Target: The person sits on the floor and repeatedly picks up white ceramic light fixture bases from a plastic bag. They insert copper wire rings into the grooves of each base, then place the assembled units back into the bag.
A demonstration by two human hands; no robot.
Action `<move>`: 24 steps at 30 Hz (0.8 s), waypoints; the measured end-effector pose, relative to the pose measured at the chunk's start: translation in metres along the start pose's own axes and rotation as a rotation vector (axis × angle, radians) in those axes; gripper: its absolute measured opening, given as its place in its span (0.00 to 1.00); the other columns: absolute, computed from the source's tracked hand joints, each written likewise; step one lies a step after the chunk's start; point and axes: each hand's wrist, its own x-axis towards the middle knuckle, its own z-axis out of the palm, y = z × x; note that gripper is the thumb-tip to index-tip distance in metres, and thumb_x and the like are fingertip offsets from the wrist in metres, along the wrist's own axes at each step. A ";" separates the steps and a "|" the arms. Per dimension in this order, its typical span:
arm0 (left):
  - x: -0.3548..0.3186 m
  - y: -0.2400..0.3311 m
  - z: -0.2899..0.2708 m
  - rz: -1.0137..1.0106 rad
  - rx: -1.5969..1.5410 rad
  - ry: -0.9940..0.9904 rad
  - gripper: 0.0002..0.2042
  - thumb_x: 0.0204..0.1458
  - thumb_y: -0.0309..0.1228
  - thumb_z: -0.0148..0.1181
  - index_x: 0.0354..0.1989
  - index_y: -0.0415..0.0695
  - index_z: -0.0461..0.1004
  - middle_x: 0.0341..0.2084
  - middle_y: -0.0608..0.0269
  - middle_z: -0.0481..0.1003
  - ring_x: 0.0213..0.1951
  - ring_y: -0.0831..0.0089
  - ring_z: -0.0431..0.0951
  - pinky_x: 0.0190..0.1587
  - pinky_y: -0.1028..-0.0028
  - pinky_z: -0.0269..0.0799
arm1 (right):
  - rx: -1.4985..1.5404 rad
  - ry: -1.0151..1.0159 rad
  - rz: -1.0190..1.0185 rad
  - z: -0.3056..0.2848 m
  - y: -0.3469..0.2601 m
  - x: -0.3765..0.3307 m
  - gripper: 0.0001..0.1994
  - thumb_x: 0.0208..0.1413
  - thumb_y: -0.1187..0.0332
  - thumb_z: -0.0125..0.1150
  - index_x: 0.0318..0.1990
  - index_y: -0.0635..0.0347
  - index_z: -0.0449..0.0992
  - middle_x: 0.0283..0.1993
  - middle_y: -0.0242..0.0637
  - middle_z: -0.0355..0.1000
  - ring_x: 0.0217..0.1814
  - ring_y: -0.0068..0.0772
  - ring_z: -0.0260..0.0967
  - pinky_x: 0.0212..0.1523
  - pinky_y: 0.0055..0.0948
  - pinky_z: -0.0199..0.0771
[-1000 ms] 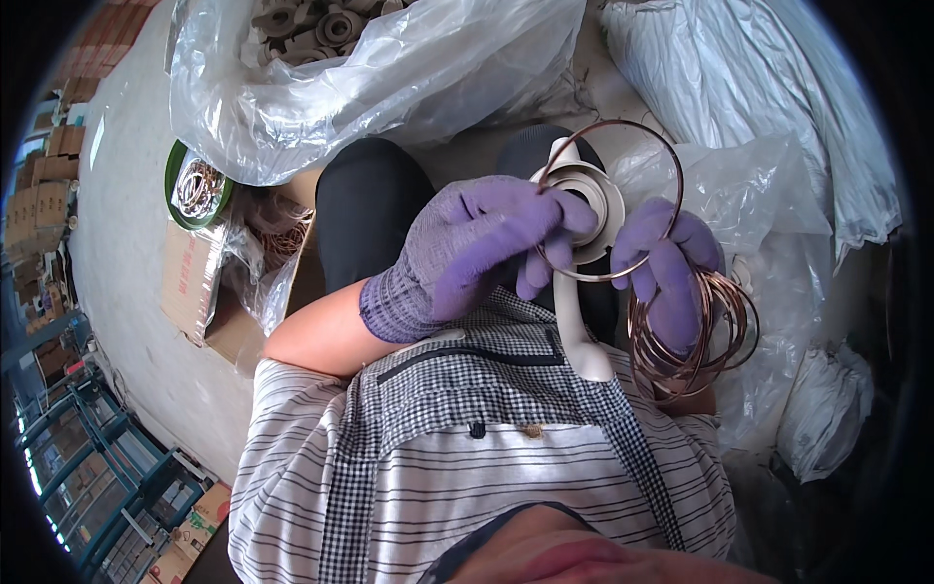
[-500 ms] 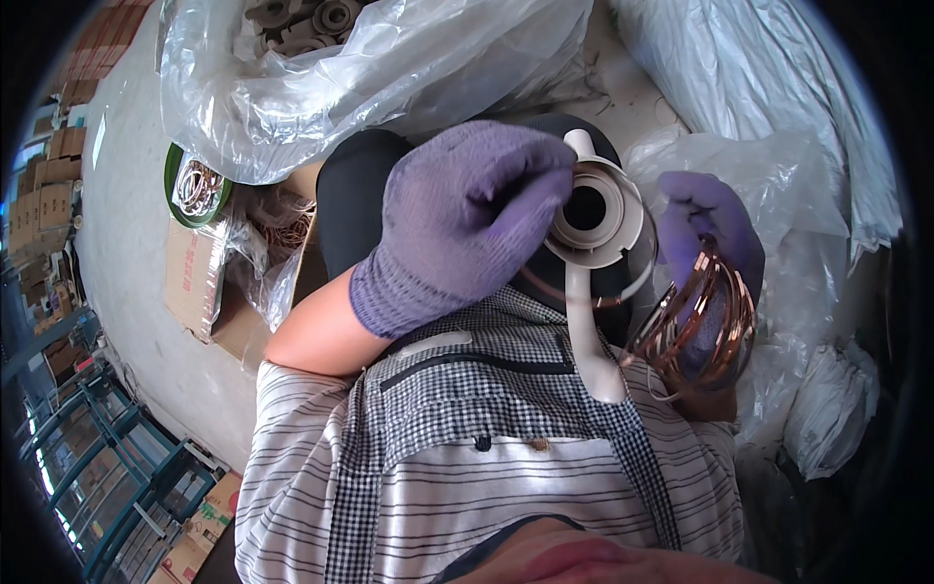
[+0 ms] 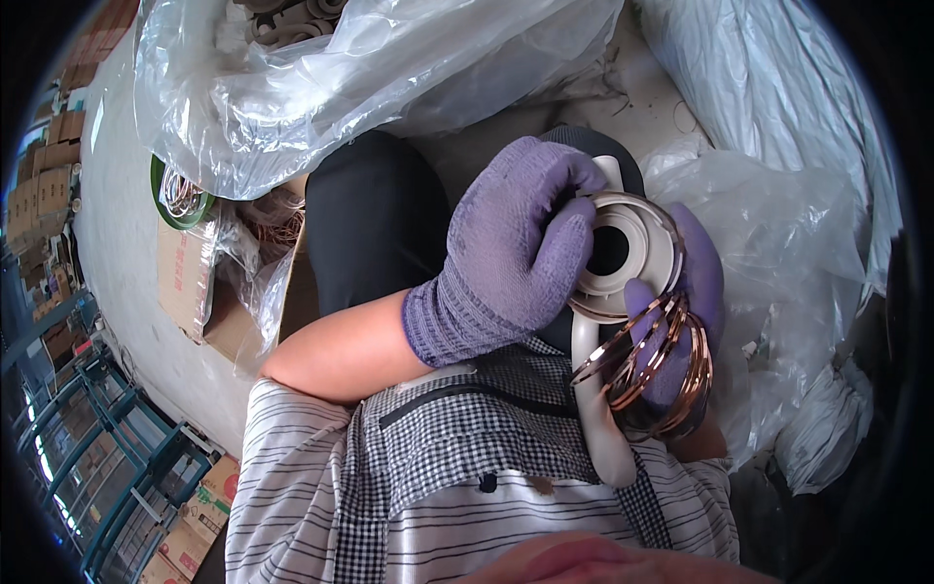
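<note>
The cream round plastic housing with a dark centre hole (image 3: 623, 255) sat over my lap, steadied from behind by my right hand (image 3: 681, 321), whose curled fingers also carried a bundle of thin copper-coloured rings (image 3: 654, 365), apparently kept ready there. My left hand (image 3: 516, 253) pressed closed fingers on its rim. Clear plastic bags (image 3: 370, 78) lay beyond; a brown cardboard box (image 3: 195, 287) stood left.

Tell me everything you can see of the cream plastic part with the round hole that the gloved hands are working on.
The cream-coloured round plastic part is a disc with stepped concentric ridges around a dark central hole, facing the camera. A long cream handle-like arm runs down from it toward the striped shirt, and a short stub shows at its top. The left hand in a purple knit glove grips its left rim; the right purple-gloved hand supports it from behind, with the bundle of thin copper-coloured rings looped around that hand.
</note>
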 end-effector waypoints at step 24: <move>0.004 -0.001 -0.007 0.047 0.028 -0.180 0.17 0.55 0.24 0.62 0.53 0.38 0.83 0.32 0.60 0.72 0.35 0.72 0.72 0.40 0.75 0.70 | 0.279 0.050 0.252 0.002 -0.016 0.010 0.30 0.63 0.75 0.60 0.69 0.71 0.56 0.65 0.51 0.68 0.66 0.41 0.70 0.67 0.38 0.73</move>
